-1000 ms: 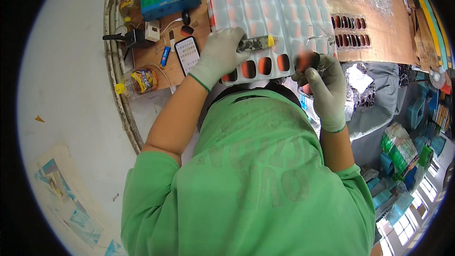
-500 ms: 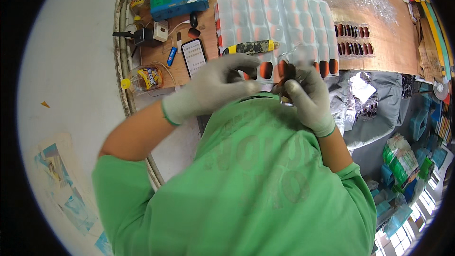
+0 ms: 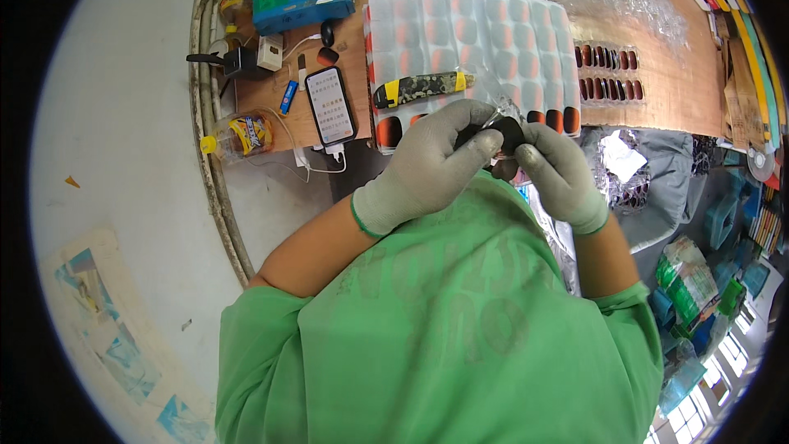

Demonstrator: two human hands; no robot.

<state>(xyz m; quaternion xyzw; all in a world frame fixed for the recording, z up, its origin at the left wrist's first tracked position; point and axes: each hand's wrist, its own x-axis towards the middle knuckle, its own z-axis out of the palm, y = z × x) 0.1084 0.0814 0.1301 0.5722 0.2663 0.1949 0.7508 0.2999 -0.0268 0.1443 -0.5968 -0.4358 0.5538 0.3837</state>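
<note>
While both gloved hands, left hand [image 3: 431, 160] and right hand [image 3: 559, 168], pinch a dark piece [image 3: 508, 133], its shape seems half hidden.

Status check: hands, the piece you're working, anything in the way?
Left hand and right hand, both gloved, pinched together on a small black piece. Held over the near edge of the clear blister tray. Camouflage folding knife lies on tray, clear of hands.

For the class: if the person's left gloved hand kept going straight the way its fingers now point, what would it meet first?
The left hand in a grey knit glove points at the small black object pinched between both hands, which it already touches. Just beyond are the right gloved hand and, probably, the clear blister tray; depth is unclear.
</note>
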